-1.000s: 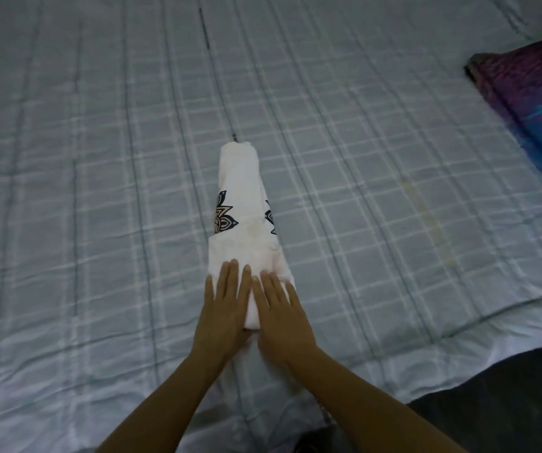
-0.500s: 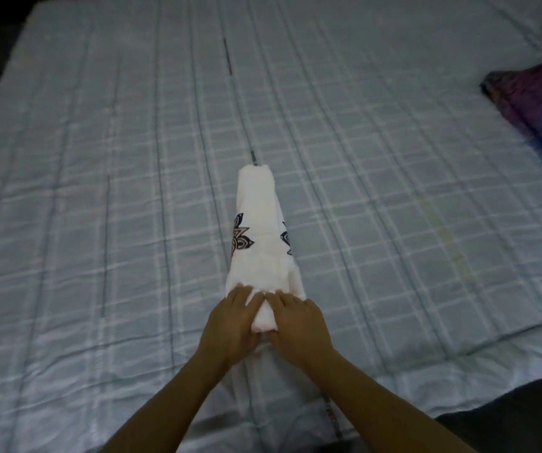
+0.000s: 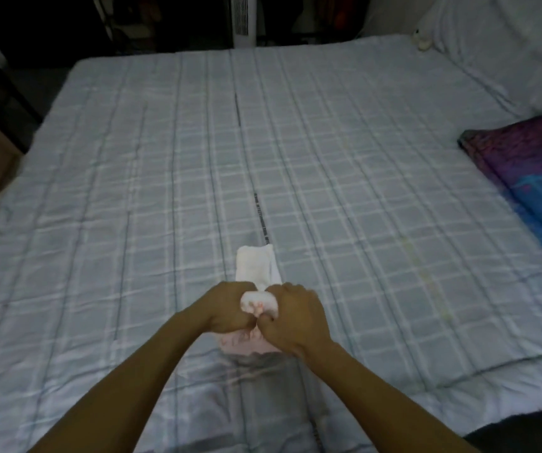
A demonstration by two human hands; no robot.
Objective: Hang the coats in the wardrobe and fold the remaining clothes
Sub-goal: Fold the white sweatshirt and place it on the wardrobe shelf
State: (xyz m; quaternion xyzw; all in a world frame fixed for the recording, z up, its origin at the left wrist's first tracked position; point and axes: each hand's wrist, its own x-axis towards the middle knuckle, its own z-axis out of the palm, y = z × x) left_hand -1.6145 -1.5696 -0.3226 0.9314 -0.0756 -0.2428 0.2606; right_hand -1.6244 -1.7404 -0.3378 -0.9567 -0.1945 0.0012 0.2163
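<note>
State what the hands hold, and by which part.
The left hand and the right hand both grip the white garment at its rolled near end.

Left hand (image 3: 230,307) and right hand (image 3: 295,317) gripping rolled near end of white garment (image 3: 255,266), flat on plaid bedsheet (image 3: 132,191), purple-blue blanket (image 3: 531,171) at right edge, white tower fan (image 3: 242,19) behind bed

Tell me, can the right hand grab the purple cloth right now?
Probably not: the right hand grips the white rolled garment, and the purple cloth lies far off to its right.
</note>
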